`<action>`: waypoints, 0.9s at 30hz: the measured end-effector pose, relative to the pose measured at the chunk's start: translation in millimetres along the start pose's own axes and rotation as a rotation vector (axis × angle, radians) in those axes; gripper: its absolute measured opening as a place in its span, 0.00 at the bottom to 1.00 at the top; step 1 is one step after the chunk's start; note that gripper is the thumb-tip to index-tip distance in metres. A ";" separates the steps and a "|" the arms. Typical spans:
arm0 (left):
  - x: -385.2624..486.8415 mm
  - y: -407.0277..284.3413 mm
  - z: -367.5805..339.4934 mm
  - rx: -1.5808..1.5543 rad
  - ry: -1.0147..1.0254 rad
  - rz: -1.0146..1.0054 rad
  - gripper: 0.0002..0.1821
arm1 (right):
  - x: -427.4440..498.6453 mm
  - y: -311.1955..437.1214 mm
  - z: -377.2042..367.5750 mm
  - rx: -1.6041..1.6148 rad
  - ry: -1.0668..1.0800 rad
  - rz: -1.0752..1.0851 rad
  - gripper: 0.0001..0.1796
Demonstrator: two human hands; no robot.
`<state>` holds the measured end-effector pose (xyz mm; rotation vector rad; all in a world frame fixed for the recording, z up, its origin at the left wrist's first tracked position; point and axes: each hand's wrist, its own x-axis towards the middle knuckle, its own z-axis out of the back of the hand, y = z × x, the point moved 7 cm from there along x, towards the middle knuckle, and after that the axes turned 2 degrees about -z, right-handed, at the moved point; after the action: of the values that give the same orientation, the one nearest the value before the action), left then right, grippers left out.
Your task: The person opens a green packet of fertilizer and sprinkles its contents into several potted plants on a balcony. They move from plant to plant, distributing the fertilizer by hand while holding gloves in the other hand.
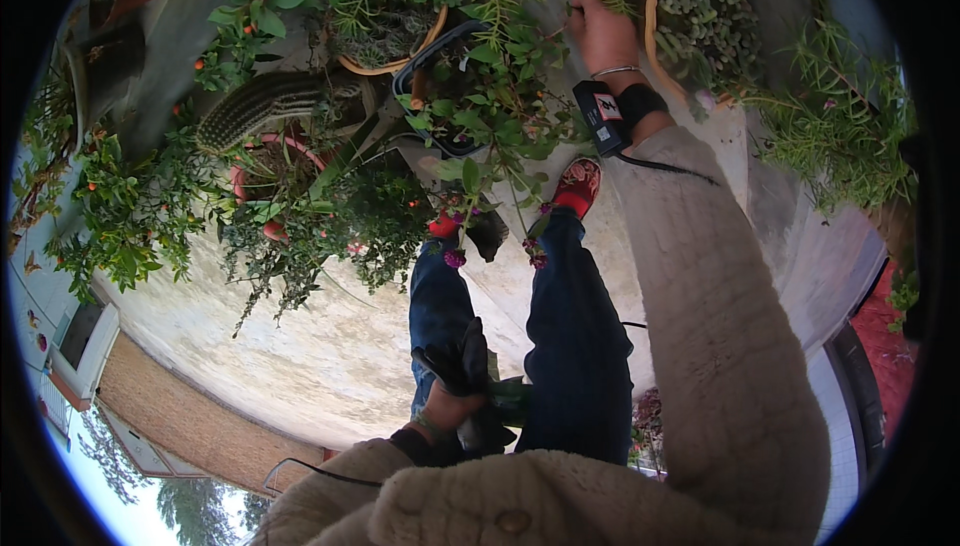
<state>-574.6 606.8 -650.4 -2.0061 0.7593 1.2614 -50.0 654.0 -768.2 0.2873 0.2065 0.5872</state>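
Note:
My left hand (448, 405) is low before my body, closed around a pair of black gloves (471, 354). Beside the gloves, between my legs, is a green object (511, 399) whose kind I cannot make out. My right hand (604, 32) reaches far forward among the pots, its fingers curled in at the edge of the foliage. Thin stems of a leafy plant (517, 69) come close to those fingertips; whether they are pinched is hidden. That plant grows from a dark plastic pot (405, 80) and carries purple globe-shaped flowers (454, 258).
Right of my right hand is an orange-rimmed pot (654, 39) of succulents. Another orange-rimmed pot (375, 69) stands ahead. At left are a ribbed cactus (262, 104), a pink pot (238, 182) and a shrub with orange fruits (120, 201). Concrete floor (285, 366) lies underfoot. A cable (667, 167) runs from my right wrist.

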 end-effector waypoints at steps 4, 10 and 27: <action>-0.1 -0.6 0.5 0.038 -0.011 -0.010 0.21 | -2.1 1.0 1.0 -0.005 -0.022 0.064 0.07; 0.8 2.7 2.9 0.093 -0.018 -0.018 0.20 | -8.9 -1.1 3.3 -0.082 -0.059 0.132 0.04; -0.3 11.2 3.8 0.074 -0.014 -0.044 0.24 | -18.8 11.4 25.3 0.114 0.011 0.086 0.06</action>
<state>-585.2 602.7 -653.8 -1.9425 0.7403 1.2031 -64.3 647.1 -738.6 0.4051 0.2394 0.6635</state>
